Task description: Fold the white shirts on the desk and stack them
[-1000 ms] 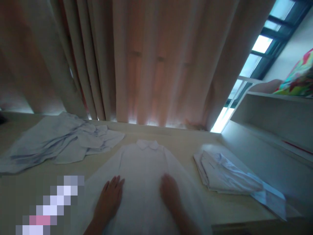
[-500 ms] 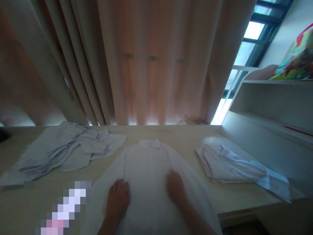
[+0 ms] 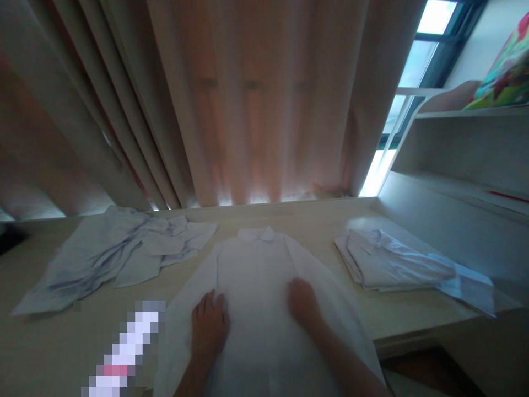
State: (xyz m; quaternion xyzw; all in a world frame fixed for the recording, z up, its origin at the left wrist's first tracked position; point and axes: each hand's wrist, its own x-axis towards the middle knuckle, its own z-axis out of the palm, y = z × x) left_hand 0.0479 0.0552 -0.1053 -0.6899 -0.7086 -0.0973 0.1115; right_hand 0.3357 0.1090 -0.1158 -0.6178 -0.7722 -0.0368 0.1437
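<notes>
A white collared shirt [image 3: 258, 292] lies spread at the near middle of the table [image 3: 316, 215], its collar toward the far edge. On its left half rests the person's left hand [image 3: 210, 325], loosely open, gripping nothing; on its right half, the right hand [image 3: 303, 302] — blurred, its grip impossible to tell. Crumpled white clothing [image 3: 124, 251] lies far left, folded white clothing [image 3: 397, 264] right — curtains [image 3: 268, 121] beyond.

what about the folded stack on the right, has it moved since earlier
No, the folded stack keeps its place beside the white panel; only the view shifted.
</notes>
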